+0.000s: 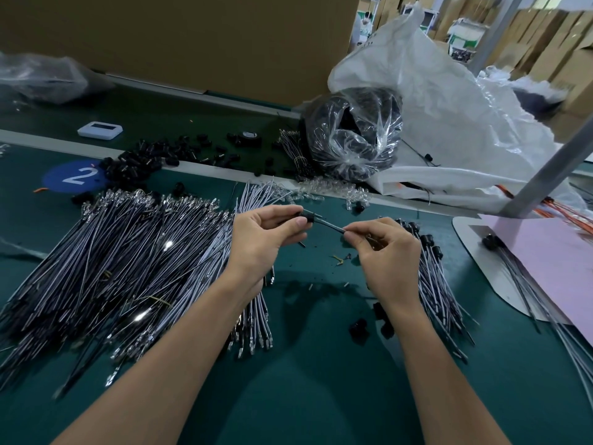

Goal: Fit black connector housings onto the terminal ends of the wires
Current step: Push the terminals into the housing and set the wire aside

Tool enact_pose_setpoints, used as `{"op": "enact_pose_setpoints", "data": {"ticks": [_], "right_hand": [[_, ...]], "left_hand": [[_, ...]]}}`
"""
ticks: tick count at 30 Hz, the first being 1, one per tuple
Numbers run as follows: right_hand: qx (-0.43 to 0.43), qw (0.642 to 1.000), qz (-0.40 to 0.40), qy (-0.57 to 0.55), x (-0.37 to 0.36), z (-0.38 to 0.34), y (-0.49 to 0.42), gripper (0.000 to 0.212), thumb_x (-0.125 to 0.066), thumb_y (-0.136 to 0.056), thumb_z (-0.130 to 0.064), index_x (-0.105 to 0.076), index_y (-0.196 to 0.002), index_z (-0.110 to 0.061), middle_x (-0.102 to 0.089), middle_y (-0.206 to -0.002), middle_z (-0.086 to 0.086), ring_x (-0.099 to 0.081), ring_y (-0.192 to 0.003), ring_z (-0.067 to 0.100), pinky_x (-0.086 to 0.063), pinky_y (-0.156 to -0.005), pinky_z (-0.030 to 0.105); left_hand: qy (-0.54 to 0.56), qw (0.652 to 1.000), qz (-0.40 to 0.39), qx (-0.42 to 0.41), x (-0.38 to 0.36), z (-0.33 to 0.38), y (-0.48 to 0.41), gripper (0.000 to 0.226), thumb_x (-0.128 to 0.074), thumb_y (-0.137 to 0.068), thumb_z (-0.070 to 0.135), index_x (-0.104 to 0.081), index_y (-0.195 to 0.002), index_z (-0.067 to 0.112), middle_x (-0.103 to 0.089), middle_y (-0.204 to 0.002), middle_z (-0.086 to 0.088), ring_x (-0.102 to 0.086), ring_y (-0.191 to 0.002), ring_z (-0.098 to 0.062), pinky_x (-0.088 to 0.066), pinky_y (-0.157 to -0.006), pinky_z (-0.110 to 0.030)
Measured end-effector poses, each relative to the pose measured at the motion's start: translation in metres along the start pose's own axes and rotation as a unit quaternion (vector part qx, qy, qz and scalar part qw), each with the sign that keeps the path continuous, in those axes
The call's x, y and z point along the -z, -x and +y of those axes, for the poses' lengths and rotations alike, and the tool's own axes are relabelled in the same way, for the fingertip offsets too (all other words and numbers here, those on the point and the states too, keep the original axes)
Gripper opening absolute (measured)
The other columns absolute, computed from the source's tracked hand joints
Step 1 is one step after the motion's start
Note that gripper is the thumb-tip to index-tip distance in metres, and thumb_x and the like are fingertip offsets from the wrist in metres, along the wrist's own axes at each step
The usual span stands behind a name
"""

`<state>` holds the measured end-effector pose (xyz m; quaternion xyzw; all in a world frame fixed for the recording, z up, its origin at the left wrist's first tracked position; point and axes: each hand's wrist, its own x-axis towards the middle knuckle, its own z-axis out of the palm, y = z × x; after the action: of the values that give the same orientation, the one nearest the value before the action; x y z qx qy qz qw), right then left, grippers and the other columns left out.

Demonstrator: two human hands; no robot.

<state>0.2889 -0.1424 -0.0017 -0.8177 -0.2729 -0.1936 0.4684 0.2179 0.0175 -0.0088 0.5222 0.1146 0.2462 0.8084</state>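
Just right of the large heap of unfitted grey wires [128,252] with bare metal terminals, the left hand [260,239] clamped its fingers on a small black plastic connector housing [309,217] while the right hand [390,252] pinched the thin grey wire [332,225] entering it, and farther right lay a smaller fitted pile [431,277].

A white "2" on a blue round sticker [74,176] on the green table [305,364].

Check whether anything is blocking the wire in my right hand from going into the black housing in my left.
Nothing visible blocks it. The left hand pinches the black housing, the right hand pinches the wire, and the wire runs straight to the housing through open air.
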Motion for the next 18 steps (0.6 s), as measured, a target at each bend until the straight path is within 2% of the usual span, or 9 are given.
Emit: {"op": "enact_pose_setpoints", "data": {"ticks": [11, 18], "right_hand": [[0.005, 1.0, -0.009, 0.0, -0.0009, 0.0003, 0.0007, 0.009, -0.077, -0.08, -0.003, -0.078, -0.086, -0.01, -0.068, -0.082, 0.001, -0.064, -0.074, 0.013, -0.047, -0.068, 0.012], [0.004, 1.0, -0.013, -0.018, -0.0014, -0.0011, 0.0013, 0.01, -0.077, -0.08, -0.004, -0.078, -0.085, -0.012, -0.068, -0.081, -0.001, -0.064, -0.074, 0.011, -0.046, -0.069, 0.01]], "left_hand": [[-0.021, 1.0, -0.022, 0.001, -0.0019, 0.0003, 0.002, 0.019, -0.072, -0.078, -0.009, -0.072, -0.09, 0.005, -0.076, -0.086, -0.012, -0.074, -0.082, -0.022, -0.058, -0.066, -0.023], [0.001, 1.0, -0.015, 0.012, -0.0015, 0.0012, 0.0015, 0.025, -0.072, -0.077, -0.007, -0.07, -0.101, 0.001, -0.075, -0.091, -0.014, -0.074, -0.081, -0.022, -0.059, -0.067, -0.024]]}}
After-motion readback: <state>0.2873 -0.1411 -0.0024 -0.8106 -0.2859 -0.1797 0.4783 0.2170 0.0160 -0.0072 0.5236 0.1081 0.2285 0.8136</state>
